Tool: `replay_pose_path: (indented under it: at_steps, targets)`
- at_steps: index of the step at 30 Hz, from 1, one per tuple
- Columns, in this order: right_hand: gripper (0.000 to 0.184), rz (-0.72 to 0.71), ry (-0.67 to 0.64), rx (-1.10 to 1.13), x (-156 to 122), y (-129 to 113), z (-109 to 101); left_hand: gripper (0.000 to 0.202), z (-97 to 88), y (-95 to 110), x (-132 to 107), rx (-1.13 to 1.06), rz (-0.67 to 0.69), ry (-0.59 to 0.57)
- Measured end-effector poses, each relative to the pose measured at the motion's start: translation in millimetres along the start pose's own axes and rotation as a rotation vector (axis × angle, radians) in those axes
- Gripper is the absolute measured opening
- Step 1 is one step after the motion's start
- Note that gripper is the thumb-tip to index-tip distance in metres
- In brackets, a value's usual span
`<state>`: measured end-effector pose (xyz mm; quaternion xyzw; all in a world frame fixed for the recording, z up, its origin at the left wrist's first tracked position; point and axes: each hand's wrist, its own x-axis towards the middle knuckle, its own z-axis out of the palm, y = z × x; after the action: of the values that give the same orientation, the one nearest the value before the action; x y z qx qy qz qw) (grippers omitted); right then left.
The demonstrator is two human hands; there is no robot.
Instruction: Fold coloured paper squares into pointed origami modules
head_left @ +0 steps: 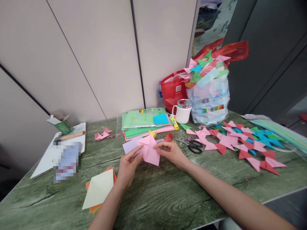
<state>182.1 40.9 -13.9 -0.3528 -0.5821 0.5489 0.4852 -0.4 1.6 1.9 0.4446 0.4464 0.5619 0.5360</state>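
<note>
I am remotely watching the left hand [130, 164] and right hand [172, 154] pinching a creased, pointed pink paper sheet [150, 152] over the green wood-grained desk [172, 201], a crinkled plastic bag [212, 99] printed "COPY PAPER" standing beyond.

This looks like a craft corner in a home, because a green wood-look table [177, 198] by pale wall panels [110, 48] has 1 white mug [182, 114], scissors [189, 144], bright paper stacks [144, 119] and 1 bag [209, 99] full of folded shapes [203, 67].
</note>
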Motion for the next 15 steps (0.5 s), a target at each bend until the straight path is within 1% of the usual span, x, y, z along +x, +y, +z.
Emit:
replay_pose_path:
  at_steps: [2,5,9,15]
  targets:
    - [0.014,0.004,-0.028,-0.007,-1.0,-1.6,1.2,0.039,-0.2,-2.0,-0.2,0.010,0.001,-0.007]
    - [0.014,0.013,-0.096,-0.001,-2.4,-3.5,2.6,0.043,-0.4,-1.6,-0.4,-0.002,-0.006,0.013]
    - [0.022,0.016,-0.184,0.035,-4.1,-2.3,3.7,0.043,0.2,2.7,-0.2,-0.030,-0.047,0.048]
    - [0.022,-0.078,-0.249,-0.106,-6.9,-2.1,2.6,0.039,1.3,6.0,0.1,-0.115,-0.084,0.037]
